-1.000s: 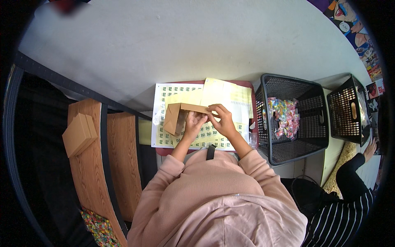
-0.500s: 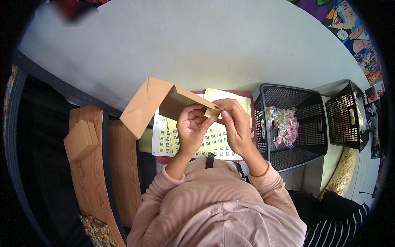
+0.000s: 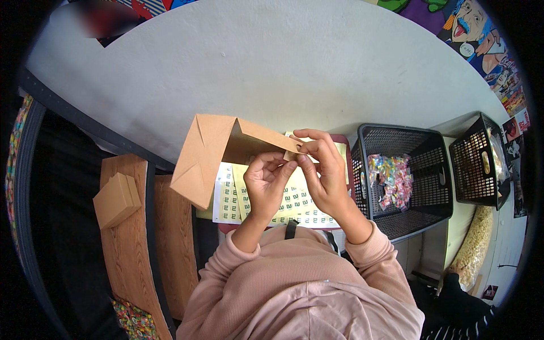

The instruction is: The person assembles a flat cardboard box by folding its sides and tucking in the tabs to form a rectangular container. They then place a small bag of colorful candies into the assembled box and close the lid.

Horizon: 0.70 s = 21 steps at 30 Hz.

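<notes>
A brown paper bag (image 3: 199, 152) hangs in front of me, its folded flat bottom out to the left and its narrow end between my hands. My left hand (image 3: 265, 184) pinches that end between thumb and fingers, palm partly turned up. Thumb and index finger of my right hand (image 3: 322, 173) grip the same end close by, next to a small dark hole in the paper. A small folded flap of the bag shows at the fingertips. Beneath lie sheets of printed stickers (image 3: 226, 207), yellow and white, on a dark red board (image 3: 343, 139).
Right of the board stands a black plastic basket (image 3: 428, 170) with wrapped candies (image 3: 391, 180); a second black basket (image 3: 473, 184) sits farther right, above a long bag of pale pieces (image 3: 473, 249). At left, brown folded boxes or bags (image 3: 117, 201) rest on a wooden shelf (image 3: 127, 255).
The bag's bottom has tilted slightly, turning more of its folded base toward me. Both hands keep their pinch at the narrow end, the fingers shifting a little. The whole view has shifted slightly.
</notes>
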{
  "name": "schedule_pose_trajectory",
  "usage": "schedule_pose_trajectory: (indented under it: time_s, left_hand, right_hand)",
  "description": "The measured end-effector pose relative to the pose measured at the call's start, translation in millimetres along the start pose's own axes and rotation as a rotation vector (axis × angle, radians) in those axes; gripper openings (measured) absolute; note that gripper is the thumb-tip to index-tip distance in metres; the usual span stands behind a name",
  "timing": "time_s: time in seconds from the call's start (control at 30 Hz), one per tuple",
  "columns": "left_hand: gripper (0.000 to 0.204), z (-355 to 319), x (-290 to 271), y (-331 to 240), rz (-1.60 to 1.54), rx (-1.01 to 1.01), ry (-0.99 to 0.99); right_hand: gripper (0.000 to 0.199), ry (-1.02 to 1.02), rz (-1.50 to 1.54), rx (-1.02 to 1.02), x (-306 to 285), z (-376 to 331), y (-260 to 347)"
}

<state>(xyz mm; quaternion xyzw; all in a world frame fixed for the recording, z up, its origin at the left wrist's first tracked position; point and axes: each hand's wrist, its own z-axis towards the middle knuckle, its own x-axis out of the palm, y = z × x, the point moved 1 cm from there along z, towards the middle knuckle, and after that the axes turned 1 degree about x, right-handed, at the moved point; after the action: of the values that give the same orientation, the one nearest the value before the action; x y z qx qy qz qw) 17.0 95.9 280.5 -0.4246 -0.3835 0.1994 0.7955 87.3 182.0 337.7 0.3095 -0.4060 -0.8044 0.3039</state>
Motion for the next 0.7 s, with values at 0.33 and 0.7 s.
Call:
schedule_pose_trajectory:
  time_s: [0.33, 0.7]
  left_hand:
    - [0.014, -4, -1, -2, -0.015, -0.005, -0.039]
    - [0.012, -4, -2, -6, -0.059, -0.133, -0.024]
  right_hand:
    - [0.012, -0.004, -0.092, -0.123, 3, -4, -9]
    - [0.013, -0.012, -0.141, -0.165, 2, -5, -8]
